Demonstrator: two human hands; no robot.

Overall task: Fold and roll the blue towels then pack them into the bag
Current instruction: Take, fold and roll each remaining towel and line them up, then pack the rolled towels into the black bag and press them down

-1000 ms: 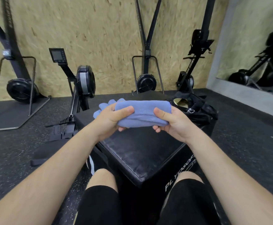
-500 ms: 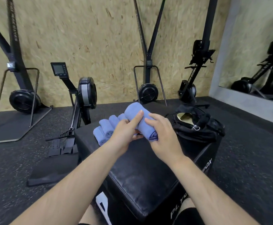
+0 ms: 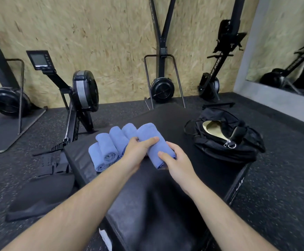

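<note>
**Blue roll in both hands at the end of the row**

A black padded vinyl box (image 3: 198, 178) stands in the middle of a gym floor of black speckled rubber (image 3: 283, 187). Behind it runs a wall of pale chipboard (image 3: 111, 37), with black air rowing machines (image 3: 85, 91) parked along its foot and a mirror (image 3: 288, 51) on the right. On the far right corner of the box sits a black fabric duffel bag (image 3: 225, 151), its zip open on a light lining.

The rolled blue terry towel (image 3: 148, 130) lies near the middle of the box top, just beside a row of four other rolled blue towels (image 3: 107, 147) on its left. The left hand (image 3: 135, 154) grips it from the left, thumb laid across the top of the roll. The right hand (image 3: 177, 164) holds the near end, thumb on top and fingers curled round the right side. Whether the roll rests on the vinyl or hangs just above it I cannot tell.

The roll is a thick, tight cylinder of soft blue cloth, pointing away from the person and slanted a little leftward, lined up with its neighbours.
</note>
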